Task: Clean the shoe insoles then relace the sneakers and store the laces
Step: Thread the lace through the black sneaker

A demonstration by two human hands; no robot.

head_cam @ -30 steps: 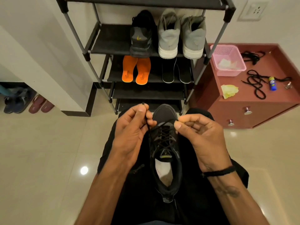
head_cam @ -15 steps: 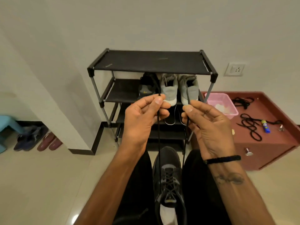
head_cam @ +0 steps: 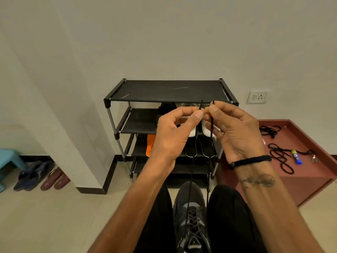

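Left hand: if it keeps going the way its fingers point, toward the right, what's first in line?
The right hand, most likely: the left hand pinches one lace end with fingertips almost touching it. Depth offset is unclear.

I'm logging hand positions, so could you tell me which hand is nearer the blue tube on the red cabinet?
Right. The right hand is raised just left of the red cabinet where the blue tube lies; the left hand is farther left, before the rack.

Even, dim-warm indoor light; soft shadows under shoe rack point(head_cam: 169, 91). Mild glare on floor tiles point(head_cam: 45, 216). Wide-angle bending at edges; slight softness overall.
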